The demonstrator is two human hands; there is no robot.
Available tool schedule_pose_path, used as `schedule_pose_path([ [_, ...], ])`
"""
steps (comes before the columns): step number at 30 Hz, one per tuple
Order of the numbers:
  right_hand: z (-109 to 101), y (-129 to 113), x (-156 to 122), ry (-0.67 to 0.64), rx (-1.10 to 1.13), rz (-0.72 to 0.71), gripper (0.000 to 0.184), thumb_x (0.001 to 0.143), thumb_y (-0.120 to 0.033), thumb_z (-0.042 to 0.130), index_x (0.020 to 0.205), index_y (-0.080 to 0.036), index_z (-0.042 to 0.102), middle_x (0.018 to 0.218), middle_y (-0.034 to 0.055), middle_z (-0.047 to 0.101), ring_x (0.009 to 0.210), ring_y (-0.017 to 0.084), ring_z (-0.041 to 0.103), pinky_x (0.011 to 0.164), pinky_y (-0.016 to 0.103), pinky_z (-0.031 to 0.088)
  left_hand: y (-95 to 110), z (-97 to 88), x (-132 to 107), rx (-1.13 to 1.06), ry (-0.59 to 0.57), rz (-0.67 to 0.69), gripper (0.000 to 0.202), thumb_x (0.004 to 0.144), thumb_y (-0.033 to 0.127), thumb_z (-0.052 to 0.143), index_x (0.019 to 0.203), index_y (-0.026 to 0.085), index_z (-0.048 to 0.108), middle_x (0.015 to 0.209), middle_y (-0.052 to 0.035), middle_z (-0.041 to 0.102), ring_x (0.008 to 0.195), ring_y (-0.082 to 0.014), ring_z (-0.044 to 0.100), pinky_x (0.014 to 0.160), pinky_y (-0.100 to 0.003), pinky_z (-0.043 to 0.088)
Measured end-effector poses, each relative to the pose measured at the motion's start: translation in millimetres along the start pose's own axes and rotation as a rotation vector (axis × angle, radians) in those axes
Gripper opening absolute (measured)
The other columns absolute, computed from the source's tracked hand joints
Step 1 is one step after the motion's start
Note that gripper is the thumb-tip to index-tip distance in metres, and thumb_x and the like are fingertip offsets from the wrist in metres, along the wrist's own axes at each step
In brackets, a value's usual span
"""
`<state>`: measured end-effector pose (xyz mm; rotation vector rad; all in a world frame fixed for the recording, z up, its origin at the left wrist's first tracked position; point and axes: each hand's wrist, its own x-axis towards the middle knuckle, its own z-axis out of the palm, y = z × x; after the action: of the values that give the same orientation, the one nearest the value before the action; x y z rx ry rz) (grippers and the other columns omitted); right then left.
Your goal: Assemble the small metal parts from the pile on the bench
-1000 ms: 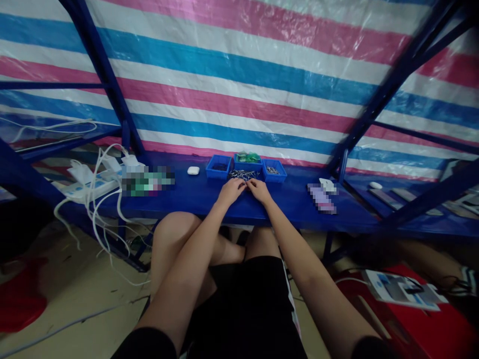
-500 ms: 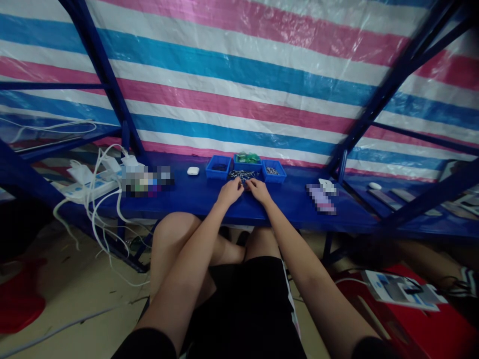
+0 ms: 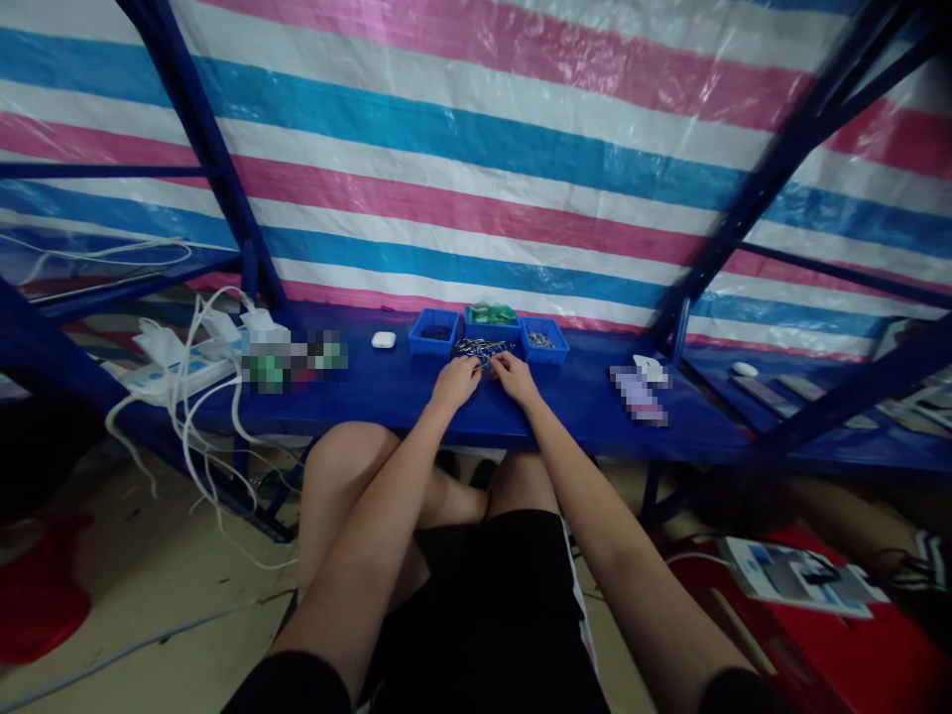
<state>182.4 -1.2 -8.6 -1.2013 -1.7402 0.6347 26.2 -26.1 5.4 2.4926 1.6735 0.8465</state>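
My left hand (image 3: 455,382) and my right hand (image 3: 513,378) rest side by side on the blue shelf (image 3: 402,397), fingertips nearly touching. Both are curled in a pinch at the near edge of a pile of small metal parts (image 3: 480,348); what they pinch is too small to make out. Just behind the pile stand three small blue bins: a left bin (image 3: 435,331), a middle bin with green pieces (image 3: 492,316), and a right bin (image 3: 544,339) with small metal bits.
A white earbud case (image 3: 384,339) lies left of the bins. White chargers and cables (image 3: 189,352) hang off the shelf's left end. A white mouse (image 3: 651,368) sits to the right. Red boxes (image 3: 810,615) stand on the floor at right; my knees are under the shelf.
Both hands have edged slightly forward toward the pile of metal parts, fingers working together. Nothing else has moved.
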Motion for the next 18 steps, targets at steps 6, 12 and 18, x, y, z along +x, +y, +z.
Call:
schedule_pose_path([
  [6,0.4,1.8,0.6,0.009,0.008,-0.005,0.021,0.083,-0.039,0.046,0.078,-0.02,0.055,0.068,-0.0013,0.062,0.064,0.013,0.06,0.067,0.025,0.048,0.4,0.0,0.0,-0.069,0.031,0.023,0.024,0.089,0.028,0.041,0.101,0.02,0.059,0.099,-0.0071,0.061,0.096,-0.0181,0.053,0.081,-0.026,0.042],
  [12,-0.7,0.0,-0.2,-0.002,-0.069,-0.011,0.025,0.084,-0.04,0.043,0.078,-0.02,0.057,0.071,-0.0003,0.063,0.065,0.013,0.059,0.067,0.024,0.047,0.8,-1.3,1.3,-0.146,0.079,0.042,0.026,0.09,0.032,0.039,0.101,0.02,0.059,0.099,-0.0065,0.061,0.097,-0.0176,0.054,0.082,-0.027,0.043],
  [18,-3.1,-3.1,-0.6,-0.032,-0.206,-0.077,0.03,0.086,-0.039,0.04,0.077,-0.02,0.061,0.076,0.0009,0.065,0.072,0.014,0.058,0.07,0.023,0.042,3.9,-4.1,-0.6,-0.183,0.092,0.046,0.021,0.088,0.028,0.041,0.096,0.02,0.058,0.096,-0.0062,0.063,0.091,-0.0176,0.057,0.077,-0.026,0.043],
])
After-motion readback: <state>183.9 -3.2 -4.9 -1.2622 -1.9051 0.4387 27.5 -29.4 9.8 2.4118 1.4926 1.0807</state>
